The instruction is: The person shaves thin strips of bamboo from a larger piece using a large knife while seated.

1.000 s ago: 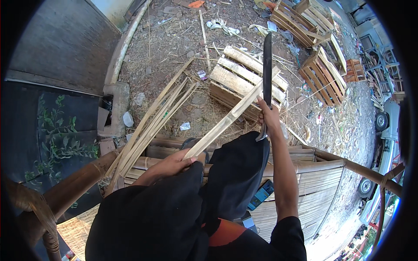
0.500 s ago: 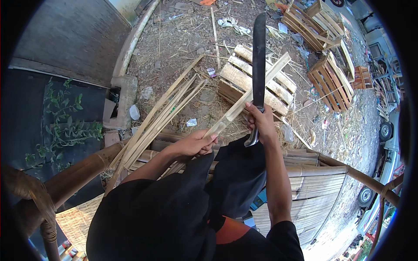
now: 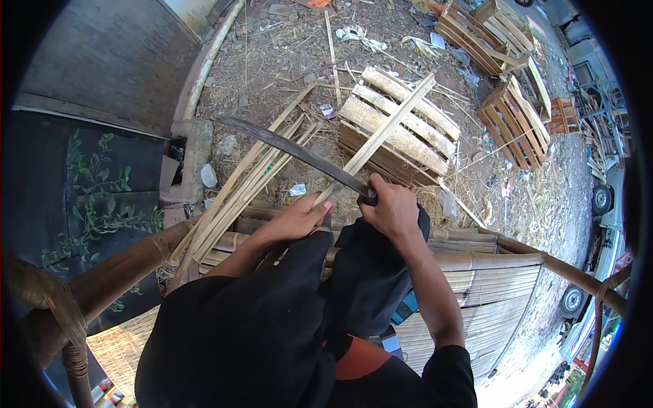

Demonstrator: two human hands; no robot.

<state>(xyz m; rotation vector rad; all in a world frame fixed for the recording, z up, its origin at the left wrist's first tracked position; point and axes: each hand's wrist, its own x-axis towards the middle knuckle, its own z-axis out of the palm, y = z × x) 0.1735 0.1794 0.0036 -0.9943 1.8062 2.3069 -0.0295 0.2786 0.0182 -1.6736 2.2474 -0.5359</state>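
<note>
My left hand [image 3: 304, 216] is closed around the near end of a pale bamboo strip [image 3: 391, 127], which slants up and away to the right over a crate. In my right hand [image 3: 391, 209] is the handle of a machete [image 3: 292, 148], its long dark blade pointing left. The blade lies across the strip just beyond my left fingers; whether it bites into the bamboo I cannot tell. Left of my hands rests a bundle of split bamboo strips [image 3: 248, 180], leaning over the bamboo rail [image 3: 146, 258].
A slatted wooden crate [image 3: 401, 122] stands on the littered ground ahead. More crates [image 3: 515, 122] lie at the right. I sit on a bamboo bench [image 3: 496, 285], a blue phone-like object [image 3: 405, 307] beside my leg. Leafy plants [image 3: 102, 197] grow at the left, and vehicles [image 3: 592, 272] stand far right.
The machete has swung from pointing away from me to pointing left, its blade now across the strip. My right hand has turned over, and the strip has shifted slightly left.
</note>
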